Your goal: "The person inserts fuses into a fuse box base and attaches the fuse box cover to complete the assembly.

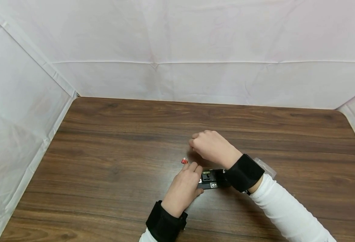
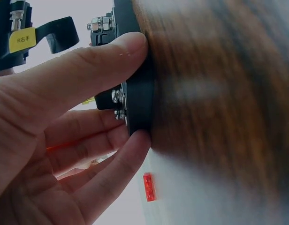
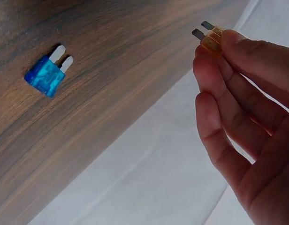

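My left hand (image 1: pixel 183 188) grips a black fuse holder (image 1: pixel 207 178) by its edges. In the left wrist view its thumb and fingers lie along the black base (image 2: pixel 140 89), with metal bolts and nuts (image 2: pixel 101 23) on the face turned toward the palm. Raised beyond the holder, my right hand (image 1: pixel 212 148) pinches an amber blade fuse (image 3: pixel 211 43) between thumb and fingertips, its two prongs pointing outward. A red blade fuse (image 1: pixel 184 161) lies on the table just past the left fingertips. The right wrist view also shows a blue blade fuse (image 3: pixel 45 77) lying flat.
A clear plastic piece (image 1: pixel 265 167) shows behind the right wristband (image 1: pixel 244 173). The brown wooden table (image 1: pixel 104 161) is bounded by white sheeting (image 1: pixel 195 80) at the back and sides. A yellow label (image 2: pixel 22 41) on a black part appears in the left wrist view.
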`<move>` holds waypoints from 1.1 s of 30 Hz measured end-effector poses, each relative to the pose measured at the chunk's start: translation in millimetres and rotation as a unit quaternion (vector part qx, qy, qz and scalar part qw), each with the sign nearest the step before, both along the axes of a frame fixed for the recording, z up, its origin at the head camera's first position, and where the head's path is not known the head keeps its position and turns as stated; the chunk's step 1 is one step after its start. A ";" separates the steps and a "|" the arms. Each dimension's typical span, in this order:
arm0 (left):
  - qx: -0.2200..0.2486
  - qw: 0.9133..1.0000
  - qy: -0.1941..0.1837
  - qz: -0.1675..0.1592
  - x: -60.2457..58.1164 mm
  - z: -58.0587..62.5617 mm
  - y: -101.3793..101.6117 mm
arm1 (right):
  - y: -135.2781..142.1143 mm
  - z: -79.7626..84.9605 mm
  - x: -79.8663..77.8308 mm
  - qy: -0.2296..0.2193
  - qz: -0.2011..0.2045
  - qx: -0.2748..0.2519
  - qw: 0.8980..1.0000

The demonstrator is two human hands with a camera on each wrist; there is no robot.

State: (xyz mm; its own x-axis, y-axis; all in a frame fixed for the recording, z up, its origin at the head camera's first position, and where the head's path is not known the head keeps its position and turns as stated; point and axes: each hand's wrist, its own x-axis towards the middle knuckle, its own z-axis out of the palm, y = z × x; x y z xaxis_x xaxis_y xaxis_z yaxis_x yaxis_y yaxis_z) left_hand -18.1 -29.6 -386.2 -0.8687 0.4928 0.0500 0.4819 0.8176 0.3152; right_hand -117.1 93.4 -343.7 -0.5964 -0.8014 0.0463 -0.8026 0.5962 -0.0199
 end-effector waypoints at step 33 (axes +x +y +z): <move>-0.010 1.000 -0.004 -0.004 0.0 -0.2 0.2 | 21.7 8.7 24.8 -0.042 -0.033 -0.037 0.998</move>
